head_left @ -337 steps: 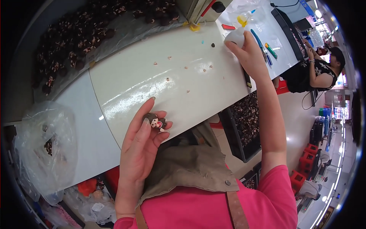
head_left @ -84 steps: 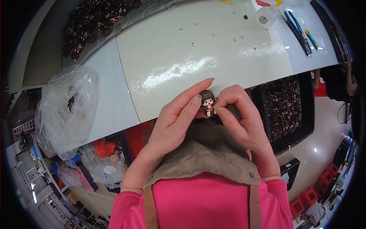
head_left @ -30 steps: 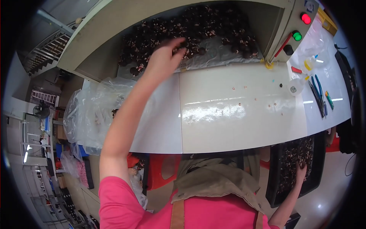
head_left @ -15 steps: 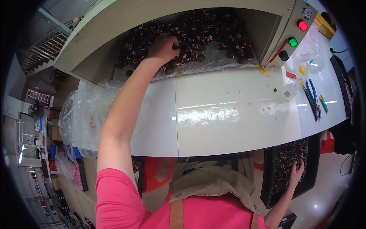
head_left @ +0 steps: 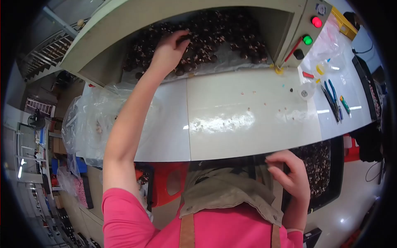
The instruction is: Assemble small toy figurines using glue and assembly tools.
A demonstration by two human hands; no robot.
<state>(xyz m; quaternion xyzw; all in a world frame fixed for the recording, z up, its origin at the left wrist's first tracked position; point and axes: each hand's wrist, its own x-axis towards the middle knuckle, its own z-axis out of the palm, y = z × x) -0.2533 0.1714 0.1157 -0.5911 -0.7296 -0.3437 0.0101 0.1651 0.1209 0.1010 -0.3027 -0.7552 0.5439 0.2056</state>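
**Left hand in the figure pile, right hand back at the apron**

Since half a second ago, the right hand [head_left: 289,175] has risen from beside the dark tray up to the near edge of the white worktable [head_left: 248,120], while the left hand [head_left: 169,49] has stayed in the pile of small brown figures [head_left: 215,41], shifted only slightly.

Head view: the left arm stretches from the pink sleeve at the lower edge, across the worktable's left part, to the pile at the table's far edge, under the beige machine housing [head_left: 124,20]. The left hand lies on the figures with fingers curled down into them; whether they have pinched one piece cannot be told, since the fingertips are buried among the pieces. The pile spreads on clear film across the whole far edge of the table.

The right hand hovers just off the table's near edge, over the grey-green apron [head_left: 223,190], fingers loosely bent and apart, holding nothing that can be seen. Beside it, below the table's near right corner, sits a dark tray [head_left: 320,173] filled with more small pieces.

At the table's left end slumps a clear plastic bag [head_left: 87,124]. On the table's far right corner stands a control panel with a red button [head_left: 316,22] and a green button [head_left: 307,40]; near it, on the right end, lie blue-handled pliers [head_left: 333,99] and a small clear cup [head_left: 306,91].
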